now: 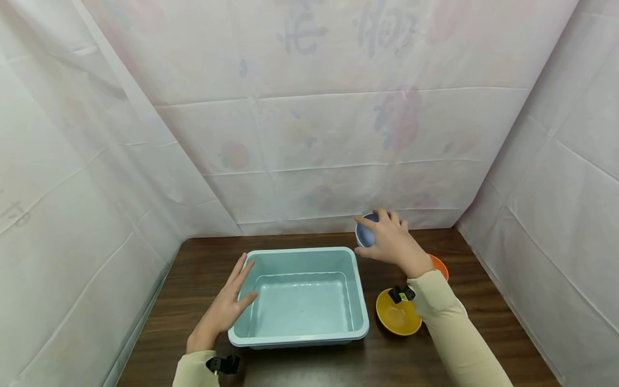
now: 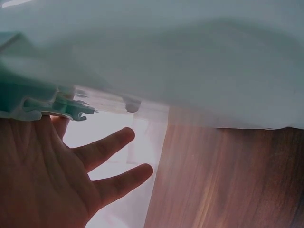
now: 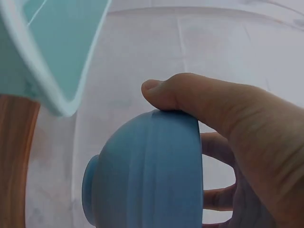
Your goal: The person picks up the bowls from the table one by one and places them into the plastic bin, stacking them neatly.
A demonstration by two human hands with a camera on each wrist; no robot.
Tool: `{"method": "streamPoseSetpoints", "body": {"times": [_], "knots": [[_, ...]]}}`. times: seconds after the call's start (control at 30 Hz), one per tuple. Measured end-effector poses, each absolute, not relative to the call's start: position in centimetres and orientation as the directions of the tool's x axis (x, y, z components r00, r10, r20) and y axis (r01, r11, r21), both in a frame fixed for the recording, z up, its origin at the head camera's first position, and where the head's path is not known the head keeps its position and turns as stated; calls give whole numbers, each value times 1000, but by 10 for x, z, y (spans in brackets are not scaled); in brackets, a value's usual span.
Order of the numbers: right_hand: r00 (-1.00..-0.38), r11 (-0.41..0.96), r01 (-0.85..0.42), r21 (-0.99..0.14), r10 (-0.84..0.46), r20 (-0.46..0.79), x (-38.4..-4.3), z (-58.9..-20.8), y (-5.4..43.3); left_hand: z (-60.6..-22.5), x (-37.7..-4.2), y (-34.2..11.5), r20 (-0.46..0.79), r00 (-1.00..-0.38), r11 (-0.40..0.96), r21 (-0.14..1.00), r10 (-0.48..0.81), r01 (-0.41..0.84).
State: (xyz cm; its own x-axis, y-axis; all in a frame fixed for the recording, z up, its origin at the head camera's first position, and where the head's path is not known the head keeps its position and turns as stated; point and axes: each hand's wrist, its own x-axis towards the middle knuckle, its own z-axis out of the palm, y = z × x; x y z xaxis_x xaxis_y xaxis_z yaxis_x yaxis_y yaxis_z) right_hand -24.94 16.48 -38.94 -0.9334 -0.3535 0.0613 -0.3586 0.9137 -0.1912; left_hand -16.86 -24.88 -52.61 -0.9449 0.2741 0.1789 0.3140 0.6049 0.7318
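Note:
A blue bowl (image 3: 152, 166) is in my right hand (image 1: 391, 239), just beyond the back right corner of the tub. In the right wrist view the thumb presses on its side and the other fingers show past its rim; the bowl is tipped sideways. My left hand (image 1: 224, 306) is at the left rim of the pale green plastic tub (image 1: 300, 339), fingers spread and fairly straight. In the left wrist view, fingers (image 2: 126, 183) extend beside the tub's rim, part of the hand hidden behind it. Inside the tub only its bare floor shows.
A yellow bowl (image 1: 398, 317) stands on the dark wooden table (image 1: 164, 317) right of the tub, partly under my right wrist. Behind it, an orange bowl (image 1: 439, 267) is mostly hidden by my forearm. White cloth (image 1: 309, 134) hangs behind the table and along both sides.

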Motion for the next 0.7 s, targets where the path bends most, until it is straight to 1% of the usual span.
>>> {"method": "streamPoseSetpoints", "body": {"times": [0.43, 0.7], "knots": [[-901, 886, -433, -166, -418, 119, -239, -379, 141, -527, -168, -250, 176, -948, 621, 721, 264, 307], [-884, 864, -468, -188, -453, 118, -235, -379, 126, -527, -168, -250, 173, -950, 627, 717, 260, 303]]}}
